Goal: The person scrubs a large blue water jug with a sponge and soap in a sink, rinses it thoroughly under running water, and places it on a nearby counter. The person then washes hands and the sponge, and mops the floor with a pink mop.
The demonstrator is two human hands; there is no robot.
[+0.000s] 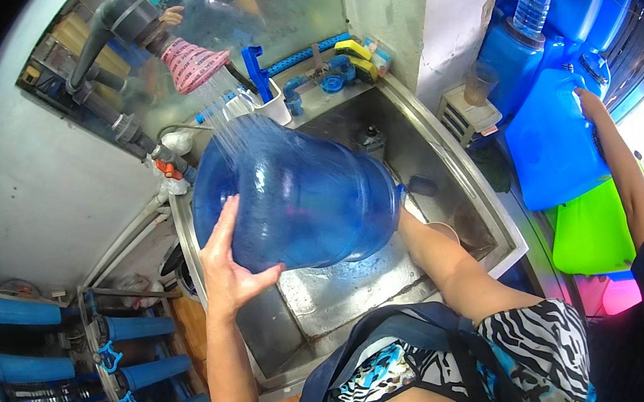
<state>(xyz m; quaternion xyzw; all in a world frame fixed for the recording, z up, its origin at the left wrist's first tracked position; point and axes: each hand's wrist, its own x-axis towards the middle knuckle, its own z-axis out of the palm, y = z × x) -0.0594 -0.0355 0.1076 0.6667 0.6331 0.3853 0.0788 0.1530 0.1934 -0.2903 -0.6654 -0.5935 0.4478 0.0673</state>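
Note:
A large see-through blue water jug [305, 195] lies tilted on its side above the steel sink [352, 303]. My left hand [229, 270] grips its lower left side, thumb and fingers spread against the wall. My right forearm [452, 265] reaches to the jug's right end, where the jug hides that hand and its fingers. Water streams down onto the jug's upper side from a grey pipe tap [131, 19], whose outlet is wrapped in pink printed cloth [192, 63].
Behind the sink stand a white holder [275, 109] with a blue brush and yellow sponges [358, 56]. At right, another person's hand [590, 102] holds a blue container [555, 146] above a green one [593, 234]. Blue filter tubes [139, 327] fill a rack at lower left.

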